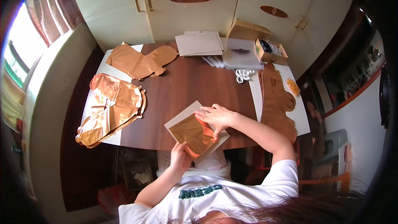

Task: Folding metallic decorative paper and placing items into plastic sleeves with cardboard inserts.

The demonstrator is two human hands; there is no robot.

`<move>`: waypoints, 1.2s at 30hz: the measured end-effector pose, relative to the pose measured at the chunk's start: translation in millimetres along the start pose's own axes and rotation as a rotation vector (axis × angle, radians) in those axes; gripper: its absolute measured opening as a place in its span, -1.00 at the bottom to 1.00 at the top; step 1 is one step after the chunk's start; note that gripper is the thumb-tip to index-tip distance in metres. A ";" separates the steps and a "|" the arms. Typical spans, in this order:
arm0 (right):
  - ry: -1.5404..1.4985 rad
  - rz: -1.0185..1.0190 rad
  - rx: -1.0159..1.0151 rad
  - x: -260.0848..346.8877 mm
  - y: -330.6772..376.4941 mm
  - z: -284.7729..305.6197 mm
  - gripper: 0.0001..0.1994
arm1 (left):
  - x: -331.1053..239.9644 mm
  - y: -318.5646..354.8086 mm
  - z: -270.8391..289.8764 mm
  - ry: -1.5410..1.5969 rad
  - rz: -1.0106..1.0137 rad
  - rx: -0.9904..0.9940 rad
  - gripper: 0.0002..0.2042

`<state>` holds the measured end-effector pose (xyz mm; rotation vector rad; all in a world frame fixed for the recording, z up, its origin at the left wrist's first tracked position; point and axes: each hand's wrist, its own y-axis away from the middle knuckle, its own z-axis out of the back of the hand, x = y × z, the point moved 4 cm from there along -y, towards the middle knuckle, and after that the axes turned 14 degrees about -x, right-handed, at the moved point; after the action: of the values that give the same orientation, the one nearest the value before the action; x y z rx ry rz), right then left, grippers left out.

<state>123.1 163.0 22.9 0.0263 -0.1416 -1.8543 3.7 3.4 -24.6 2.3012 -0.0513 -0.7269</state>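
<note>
A white card is tilted at the near table edge, in front of my body. On it lies a folded copper-coloured foil piece, looking like a flat foil balloon, with a crumpled, shiny right side. My left hand pinches the lower left edge of the card and foil. Across the upper right part spreads my right hand, fingers stretched over the foil and thumb apart near the right edge. The fingers' undersides are hidden.
Flat copper foil balloons lie at the far left, near left and right. At the back are a stack of white cards, clear plastic bags, white ribbon and a small box. An orange packet sits right.
</note>
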 end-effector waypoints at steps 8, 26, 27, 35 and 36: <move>0.039 -0.006 0.040 5.3 1.1 1.9 0.28 | -38.9 25.5 -15.5 -1.087 -1.272 0.000 -0.51; 0.051 -0.029 0.057 4.2 -2.0 -2.3 0.31 | -38.9 -10.0 -26.1 -2.048 -1.368 0.283 0.09; 0.042 -0.030 0.058 3.9 -2.4 -1.7 0.31 | -41.2 -9.8 -24.5 -2.040 -1.369 0.297 0.09; -0.090 -0.036 0.075 -17.0 -25.0 6.0 0.32 | -55.6 -32.5 -26.3 -2.050 -1.384 0.275 0.06; -0.136 -0.046 0.069 -19.9 -26.9 5.2 0.32 | -55.4 -34.6 -27.4 -2.049 -1.384 0.267 0.05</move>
<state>102.7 190.0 24.1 -0.0494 -0.3013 -1.8965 -34.5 59.3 -3.9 0.3923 0.5412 -3.3567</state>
